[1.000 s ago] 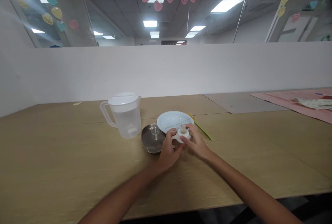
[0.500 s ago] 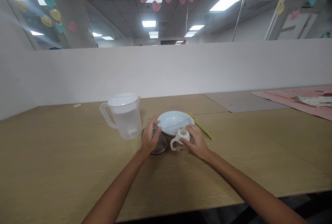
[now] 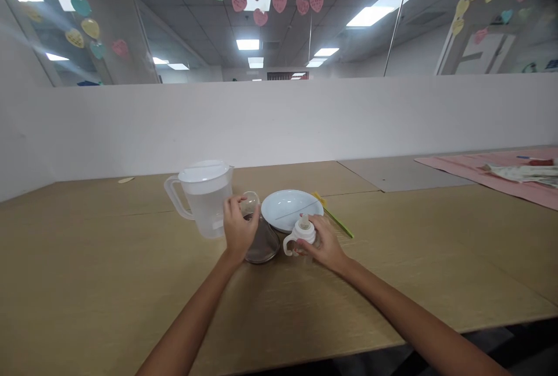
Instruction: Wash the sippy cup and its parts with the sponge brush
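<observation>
In my right hand [image 3: 325, 241] is a small baby bottle [image 3: 304, 235] with a white collar, a clear teat and a white side handle; the fingers close round its right side. My left hand [image 3: 239, 228] pinches a clear, domed cap [image 3: 250, 201] between thumb and fingers, above the back of a dark, shiny round dish [image 3: 263, 245]. A white oval bowl [image 3: 292, 204] with a thin dark line across it stands just behind the bottle. Left of my left hand is a clear plastic pitcher [image 3: 204, 199] with a white lid, partly covered by my fingers.
A green stick with a yellow end [image 3: 339, 219] lies right of the bowl. A small flat pale piece [image 3: 126, 180] rests at the back left. At the far right a pink cloth [image 3: 462, 169] carries a whitish item [image 3: 521, 174]. A white wall [image 3: 279, 123] rises behind the table.
My left hand has moved left, away from the bowl, and the clear cap now shows plainly in its fingers. My right hand has stayed on the bottle. The whole view has shifted slightly.
</observation>
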The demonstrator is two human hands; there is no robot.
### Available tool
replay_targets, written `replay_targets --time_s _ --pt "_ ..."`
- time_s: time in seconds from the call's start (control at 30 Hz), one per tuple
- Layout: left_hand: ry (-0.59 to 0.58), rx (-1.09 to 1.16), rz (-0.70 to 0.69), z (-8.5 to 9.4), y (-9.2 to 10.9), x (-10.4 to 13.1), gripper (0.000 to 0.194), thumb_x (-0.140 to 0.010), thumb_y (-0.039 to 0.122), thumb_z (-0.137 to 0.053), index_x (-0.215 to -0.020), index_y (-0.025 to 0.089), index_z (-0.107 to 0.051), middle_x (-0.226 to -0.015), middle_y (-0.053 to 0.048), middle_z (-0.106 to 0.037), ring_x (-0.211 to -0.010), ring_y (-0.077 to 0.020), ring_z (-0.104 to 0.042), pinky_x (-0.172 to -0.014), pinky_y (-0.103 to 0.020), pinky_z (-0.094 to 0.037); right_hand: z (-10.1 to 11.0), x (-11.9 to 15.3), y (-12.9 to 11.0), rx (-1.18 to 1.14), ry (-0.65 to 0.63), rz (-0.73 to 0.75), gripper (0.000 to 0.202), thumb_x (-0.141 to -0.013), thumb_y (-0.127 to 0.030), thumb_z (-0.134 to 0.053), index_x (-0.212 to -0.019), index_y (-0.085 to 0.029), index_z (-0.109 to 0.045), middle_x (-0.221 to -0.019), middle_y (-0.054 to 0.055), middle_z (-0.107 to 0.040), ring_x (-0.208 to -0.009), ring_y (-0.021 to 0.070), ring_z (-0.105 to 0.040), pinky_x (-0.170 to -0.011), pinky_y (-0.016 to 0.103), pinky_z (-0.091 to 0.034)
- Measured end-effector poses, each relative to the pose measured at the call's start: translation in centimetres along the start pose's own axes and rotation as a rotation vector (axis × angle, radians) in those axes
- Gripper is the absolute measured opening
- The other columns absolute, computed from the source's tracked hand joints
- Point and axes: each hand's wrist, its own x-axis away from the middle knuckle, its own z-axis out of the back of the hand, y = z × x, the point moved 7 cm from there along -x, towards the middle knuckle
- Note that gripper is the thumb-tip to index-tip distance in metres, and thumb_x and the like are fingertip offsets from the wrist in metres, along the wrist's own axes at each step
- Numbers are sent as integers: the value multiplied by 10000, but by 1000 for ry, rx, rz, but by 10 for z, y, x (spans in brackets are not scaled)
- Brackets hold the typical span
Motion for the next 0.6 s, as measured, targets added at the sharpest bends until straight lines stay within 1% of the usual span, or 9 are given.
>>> replay_targets --time_s 0.03,0.07,0.13,0.2,0.23,0.3,0.4,0.5,0.6 --pt "41 107 -22 5 14 2 344 -767 323 -570 -1052 171 -453 -1042 -96 -498 -948 -216 -506 -810 -334 -431 -1 0 1 8 10 -15 575 -751 -497 -578 -1206 -174 -439 -1038 107 -542 -975 254 -481 -863 411 -383" --pt "16 210 -56 5 30 5 349 -792 319 -541 -1095 180 -436 -1062 -92 -503 -958 -203 -509 -816 -322 -434 -1 1 2 12 20 -34 630 -740 -499 -589 -1243 -168 -404 -1040 111 -541 -973 255 -484 -864 414 -389" --pt "-146 335 -193 -6 62 19 332 -816 302 -514 -1124 199 -444 -1095 -84 -515 -1010 -200 -504 -871 -324 -417 -1 1 6 -1 35 -84 714 -730 -495 -599 -1302 -159 -337 -1058 117 -537 -962 251 -495 -852 408 -410" --pt "-260 370 -290 -17 81 36 338 -833 273 -496 -1161 209 -449 -1176 -91 -490 -1105 -209 -460 -954 -339 -368 1 1 12 -30 60 -130 745 -738 -487 -587 -1336 -159 -288 -1129 128 -512 -970 244 -504 -849 401 -427" --pt "-301 378 -303 -22 84 43 336 -845 257 -477 -1177 213 -449 -1193 -91 -486 -1123 -206 -451 -971 -338 -355 2 1 14 -42 74 -146 745 -744 -483 -579 -1344 -161 -275 -1181 135 -485 -992 244 -501 -862 401 -427" --pt "-345 400 -266 -31 80 52 350 -869 233 -432 -1219 219 -428 -1186 -91 -498 -1096 -191 -473 -956 -325 -370 4 1 19 -49 92 -162 749 -743 -481 -580 -1347 -167 -269 -1255 139 -437 -1037 248 -491 -894 402 -419" --pt "-387 447 -218 -40 71 56 419 -874 256 -428 -1287 216 -369 -1202 -100 -502 -1081 -196 -488 -941 -333 -388 4 1 22 -30 81 -155 756 -731 -491 -588 -1342 -168 -282 -1258 138 -441 -1049 255 -492 -897 403 -423" --pt "-367 477 -243 -38 75 56 422 -869 285 -444 -1282 217 -388 -1242 -100 -484 -1142 -210 -449 -977 -351 -361 4 0 16 39 82 -118 742 -735 -504 -571 -1331 -150 -307 -1178 137 -503 -1035 267 -500 -874 417 -433" --pt "-288 491 -222 -31 78 53 371 -876 277 -439 -1244 222 -429 -1211 -85 -507 -1106 -187 -473 -959 -327 -376 9 -3 2 156 106 -61 772 -721 -510 -575 -1330 -118 -308 -1078 140 -557 -1005 279 -511 -853 428 -438"
